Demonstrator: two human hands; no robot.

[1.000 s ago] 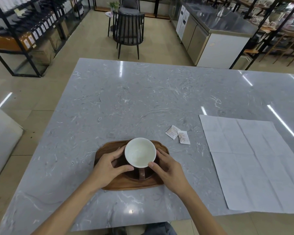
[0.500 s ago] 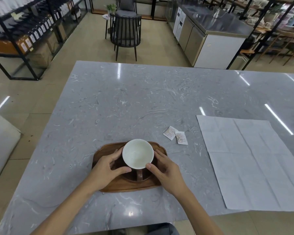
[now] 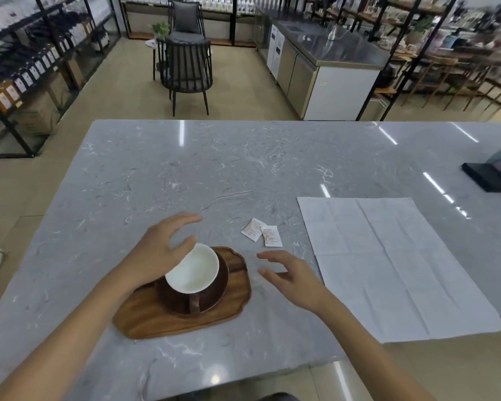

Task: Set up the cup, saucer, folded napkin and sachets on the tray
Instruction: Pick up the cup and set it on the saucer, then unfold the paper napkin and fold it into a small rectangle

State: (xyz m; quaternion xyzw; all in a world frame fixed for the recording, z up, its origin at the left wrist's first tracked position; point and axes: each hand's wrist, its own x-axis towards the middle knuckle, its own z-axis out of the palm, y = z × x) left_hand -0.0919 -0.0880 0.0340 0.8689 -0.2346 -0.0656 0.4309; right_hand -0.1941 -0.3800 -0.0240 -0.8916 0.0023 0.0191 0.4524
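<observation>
Head view: the cup [image 3: 192, 269] is being seen seated on the dark saucer [image 3: 214, 296], and both are resting on the wooden tray [image 3: 145, 316] near the front edge of the grey tabletop [image 3: 214, 169]. The cup's handle is pointing toward the person. Nothing is being held in the white bowl of the cup; it is looking empty, and no napkin or sachet is lying on the tray.

The left hand [image 3: 156, 253] is hovering beside the cup's far left rim with its grip spread; whether a fingertip is touching the rim cannot be told. The right hand [image 3: 289, 274] is being held just right of the tray, grip spread and pinching nothing, fingers pointing toward the two sachets [image 3: 262, 234], which are lying side by side on the tabletop between the tray and the unfolded napkin [image 3: 388, 264].

The cup-and-saucer step is judged done; the sachets or napkin are judged next. If the sachets are being taken, they are best pinched together by their edges, since flat paper packets are being pressed close to a smooth stone surface, and laid on the bare wood in front of the saucer. The napkin is lying fully open and is needing folding first.
</observation>
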